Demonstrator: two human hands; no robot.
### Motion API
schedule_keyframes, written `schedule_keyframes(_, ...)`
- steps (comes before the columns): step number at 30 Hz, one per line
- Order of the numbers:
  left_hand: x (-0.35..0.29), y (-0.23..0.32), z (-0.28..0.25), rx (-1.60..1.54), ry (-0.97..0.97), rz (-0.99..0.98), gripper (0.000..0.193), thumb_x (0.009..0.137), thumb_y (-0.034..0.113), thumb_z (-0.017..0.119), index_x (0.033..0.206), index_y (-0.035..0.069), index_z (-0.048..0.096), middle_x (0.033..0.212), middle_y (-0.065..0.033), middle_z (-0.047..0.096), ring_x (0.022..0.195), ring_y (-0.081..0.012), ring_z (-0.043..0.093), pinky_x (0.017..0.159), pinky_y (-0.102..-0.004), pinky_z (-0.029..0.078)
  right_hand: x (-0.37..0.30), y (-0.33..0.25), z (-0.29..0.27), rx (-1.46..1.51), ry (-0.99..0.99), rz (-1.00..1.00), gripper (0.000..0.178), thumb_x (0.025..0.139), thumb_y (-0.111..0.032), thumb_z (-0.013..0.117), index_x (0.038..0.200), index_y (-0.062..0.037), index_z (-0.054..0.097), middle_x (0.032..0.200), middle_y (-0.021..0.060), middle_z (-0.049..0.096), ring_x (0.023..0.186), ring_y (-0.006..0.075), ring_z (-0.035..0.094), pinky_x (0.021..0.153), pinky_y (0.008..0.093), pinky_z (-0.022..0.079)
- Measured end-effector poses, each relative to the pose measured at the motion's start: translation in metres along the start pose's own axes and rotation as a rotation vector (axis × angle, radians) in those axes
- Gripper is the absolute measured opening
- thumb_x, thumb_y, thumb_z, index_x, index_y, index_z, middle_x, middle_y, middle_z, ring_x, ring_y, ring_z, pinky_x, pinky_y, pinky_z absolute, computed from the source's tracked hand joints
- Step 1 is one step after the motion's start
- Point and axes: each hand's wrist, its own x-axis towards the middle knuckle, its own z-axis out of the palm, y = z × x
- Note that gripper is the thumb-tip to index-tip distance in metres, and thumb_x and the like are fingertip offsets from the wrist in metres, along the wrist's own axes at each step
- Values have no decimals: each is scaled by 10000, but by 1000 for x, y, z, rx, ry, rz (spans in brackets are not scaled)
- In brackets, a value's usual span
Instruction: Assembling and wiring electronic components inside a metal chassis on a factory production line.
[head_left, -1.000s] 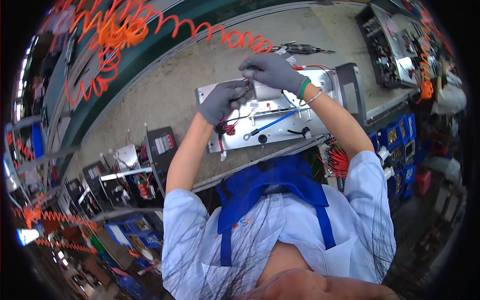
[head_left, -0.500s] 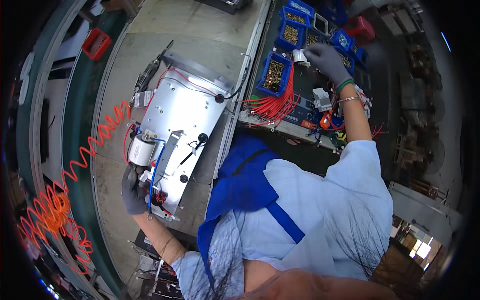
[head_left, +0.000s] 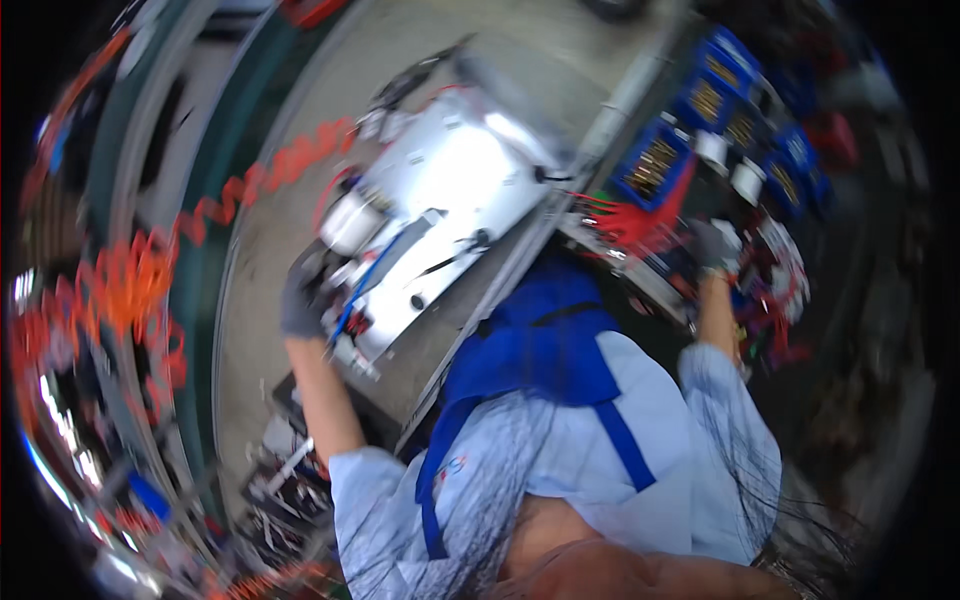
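Observation:
A bright metal plate [head_left: 455,190] fitted with wires and black grommets lies tilted on the bench. On its left side sits a white cylinder [head_left: 352,224], with a blue wire [head_left: 372,280] running past it. My left hand [head_left: 306,292], in a grey glove, is at the plate's edge just below the cylinder. Its fingers are curled among small parts, and what they grip is hidden. My right hand [head_left: 708,246], also gloved, is at a pale block [head_left: 728,236] beside the red wires [head_left: 645,222]. Motion blur smears its fingers.
Blue bins [head_left: 655,160] of brass-coloured parts stand at the back right, with two white cylinders [head_left: 747,182] near them. A coiled orange hose [head_left: 265,175] hangs at the left. A metal rail [head_left: 600,140] divides the bench from the dark parts area.
My right hand has come back from the bins toward me, down to the pale block. Two white cylinders now show near the bins. The whole view has swung; my left hand stays beside the plate's cylinder.

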Motion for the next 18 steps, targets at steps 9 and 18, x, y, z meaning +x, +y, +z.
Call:
schedule_keyframes(9, 4, 31, 11, -789, -183, -231, 266, 917, 66, 509, 1142, -75, 518, 920, -144, 583, 682, -136, 565, 473, -192, 478, 77, -304, -293, 997, -100, 8, 237, 859, -124, 608, 1028, 33, 664, 855, -4, 610, 743, 70, 533, 656, 224, 417)
schedule_keyframes(18, 3, 37, 22, -789, -135, -211, 307, 946, 94, 506, 1207, -67, 497, 950, -135, 562, 684, -125, 542, 455, -163, 447, 108, -588, -211, 390, -397, -948, 206, 790, -210, 644, 730, -14, 628, 622, 130, 594, 581, 256, 588, 573, 369, 457)
